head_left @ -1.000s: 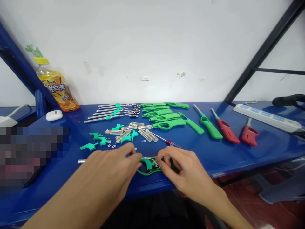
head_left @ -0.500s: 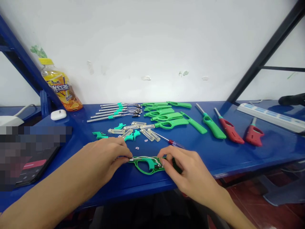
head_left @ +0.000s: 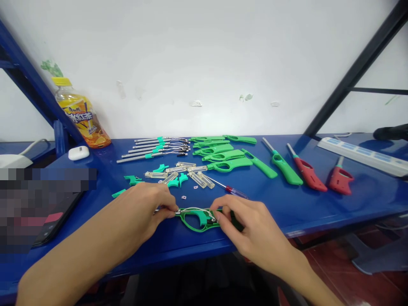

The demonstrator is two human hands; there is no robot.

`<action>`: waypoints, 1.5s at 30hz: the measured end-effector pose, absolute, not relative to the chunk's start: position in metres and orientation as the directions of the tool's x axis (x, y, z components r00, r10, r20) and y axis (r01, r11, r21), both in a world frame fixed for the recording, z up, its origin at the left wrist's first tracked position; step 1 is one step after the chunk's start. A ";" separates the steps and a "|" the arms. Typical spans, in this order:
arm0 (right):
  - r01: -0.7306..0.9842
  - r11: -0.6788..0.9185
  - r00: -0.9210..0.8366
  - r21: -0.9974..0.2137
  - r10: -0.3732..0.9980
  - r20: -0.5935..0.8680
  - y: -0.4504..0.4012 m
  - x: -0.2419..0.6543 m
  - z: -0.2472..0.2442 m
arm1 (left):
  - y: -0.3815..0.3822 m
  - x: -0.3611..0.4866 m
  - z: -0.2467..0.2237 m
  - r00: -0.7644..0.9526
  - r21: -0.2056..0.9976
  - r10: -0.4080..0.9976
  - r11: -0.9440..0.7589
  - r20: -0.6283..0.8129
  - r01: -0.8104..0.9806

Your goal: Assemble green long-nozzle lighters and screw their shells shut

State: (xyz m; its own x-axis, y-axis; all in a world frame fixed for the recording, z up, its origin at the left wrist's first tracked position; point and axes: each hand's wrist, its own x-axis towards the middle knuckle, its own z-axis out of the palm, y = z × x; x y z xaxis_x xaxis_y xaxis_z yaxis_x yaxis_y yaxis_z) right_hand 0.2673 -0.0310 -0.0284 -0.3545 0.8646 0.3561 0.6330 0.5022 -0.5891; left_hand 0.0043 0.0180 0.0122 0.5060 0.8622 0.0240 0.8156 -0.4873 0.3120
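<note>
On the table in front of me lies an open green lighter casing half (head_left: 191,228), with a teal trigger (head_left: 202,218) set in it and a thin white wire (head_left: 194,208) running along its top. My left hand (head_left: 149,206) is closed, thumb and forefinger pinching the metal tube where it meets the casing's nose. Over the handle part, my right hand (head_left: 247,221) is closed too, its fingertips pinched at the wire's end beside a small black part. Its palm and fingers hide most of the handle.
Behind my hands are clear fuel tanks (head_left: 206,180), teal triggers, a screwdriver (head_left: 234,191), metal tubes with wires (head_left: 137,159) and green casings (head_left: 229,165). Assembled green (head_left: 287,170) and red lighters (head_left: 310,176) lie right, near a power strip (head_left: 363,156). A drink bottle (head_left: 81,114) stands left.
My left forearm has shifted slightly right, uncovering a teal piece on the table at left. Both hands keep nearly the same grip, and the casing has barely moved.
</note>
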 end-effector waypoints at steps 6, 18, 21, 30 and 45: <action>0.651 0.517 -0.370 -0.556 0.856 0.363 -0.032 0.265 -0.026 | 0.014 0.007 0.015 0.499 0.284 0.866 -0.482 0.015 0.829; 0.680 0.574 -0.428 -0.456 0.816 0.389 -0.031 0.264 -0.028 | 0.008 0.017 0.015 0.606 0.251 0.791 -0.606 0.086 0.755; 0.675 0.573 -0.428 -0.465 0.817 0.386 -0.031 0.263 -0.027 | 0.007 0.019 0.016 0.647 0.245 0.759 -0.643 0.076 0.726; 0.674 0.573 -0.422 -0.465 0.816 0.394 -0.031 0.264 -0.028 | 0.008 0.024 0.018 0.661 0.174 0.747 -0.662 0.071 0.729; 0.684 0.568 -0.415 -0.458 0.819 0.395 -0.031 0.263 -0.029 | 0.010 0.015 0.009 0.652 0.349 0.741 -0.661 0.163 0.664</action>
State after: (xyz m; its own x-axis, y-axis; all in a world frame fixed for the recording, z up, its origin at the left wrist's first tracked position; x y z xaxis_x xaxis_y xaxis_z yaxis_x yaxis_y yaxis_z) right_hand 0.2631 -0.0312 -0.0287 -0.4153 0.8194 0.3951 0.6840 0.5676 -0.4582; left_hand 0.0152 0.0103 0.0091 0.6519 0.7406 0.1627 0.6639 -0.6612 0.3494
